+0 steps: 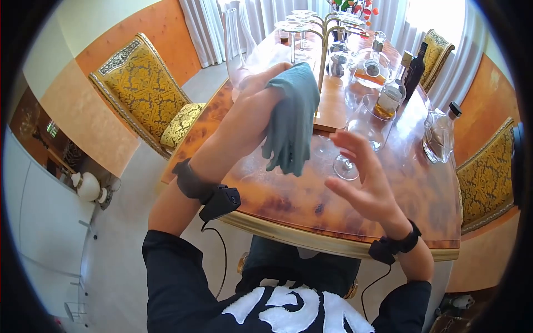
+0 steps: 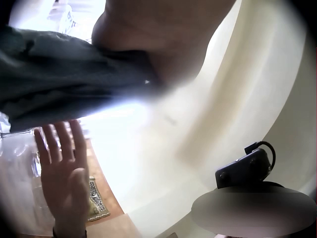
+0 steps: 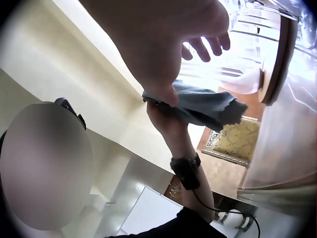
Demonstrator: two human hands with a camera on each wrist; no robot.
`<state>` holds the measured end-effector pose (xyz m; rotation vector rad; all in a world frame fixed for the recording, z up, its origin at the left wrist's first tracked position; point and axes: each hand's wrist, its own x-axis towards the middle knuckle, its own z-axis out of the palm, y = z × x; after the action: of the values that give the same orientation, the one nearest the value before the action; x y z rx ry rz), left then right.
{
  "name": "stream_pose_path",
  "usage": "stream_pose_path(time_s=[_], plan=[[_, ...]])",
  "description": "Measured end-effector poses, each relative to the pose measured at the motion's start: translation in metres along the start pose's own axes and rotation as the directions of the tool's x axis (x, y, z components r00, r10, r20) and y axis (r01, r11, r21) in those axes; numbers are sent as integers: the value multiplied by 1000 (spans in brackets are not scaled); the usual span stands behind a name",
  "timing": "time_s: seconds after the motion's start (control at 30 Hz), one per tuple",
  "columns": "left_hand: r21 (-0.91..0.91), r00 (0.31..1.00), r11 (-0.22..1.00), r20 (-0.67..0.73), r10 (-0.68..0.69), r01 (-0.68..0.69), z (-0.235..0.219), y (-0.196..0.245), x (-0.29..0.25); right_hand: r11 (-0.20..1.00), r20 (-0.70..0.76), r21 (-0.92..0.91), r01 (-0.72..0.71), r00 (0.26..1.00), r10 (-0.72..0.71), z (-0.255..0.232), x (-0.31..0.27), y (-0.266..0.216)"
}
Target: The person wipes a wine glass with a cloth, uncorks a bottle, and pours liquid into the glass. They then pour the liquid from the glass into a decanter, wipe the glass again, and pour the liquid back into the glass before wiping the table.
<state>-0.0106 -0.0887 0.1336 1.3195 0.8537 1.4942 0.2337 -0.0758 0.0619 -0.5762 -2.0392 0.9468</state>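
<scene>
A grey-green cloth (image 1: 294, 116) hangs in folds from the raised left hand (image 1: 260, 102), which grips it above the table. The right wrist view shows the cloth (image 3: 203, 104) bunched at the left hand (image 3: 168, 124), whose fingers are partly hidden. The right hand (image 1: 363, 177) is held up to the right of the cloth, fingers spread and apart from it, holding nothing. Just behind the right hand is a clear stemmed glass (image 1: 369, 119). Beyond the left hand rises a tall clear glass (image 1: 232, 41); whether the hand touches it is hidden.
A metal rack (image 1: 323, 50) with upside-down glasses stands on a wooden base (image 1: 332, 105). A decanter (image 1: 369, 69), dark bottle (image 1: 415, 72) and stoppered bottle (image 1: 441, 136) are at the right of the table (image 1: 277, 194). Patterned chairs (image 1: 136, 77) flank it.
</scene>
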Motion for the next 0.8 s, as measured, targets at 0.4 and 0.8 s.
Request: stream_pose_path(time_s=[0.4, 0.8], plan=[[-300, 998, 953, 54, -22, 37, 36, -29, 0, 895, 194, 418, -156, 978, 79, 22, 42, 2], [-434, 998, 901, 49, 50, -24, 26, -29, -16, 708, 346, 548, -445, 892, 292, 5, 23, -5]])
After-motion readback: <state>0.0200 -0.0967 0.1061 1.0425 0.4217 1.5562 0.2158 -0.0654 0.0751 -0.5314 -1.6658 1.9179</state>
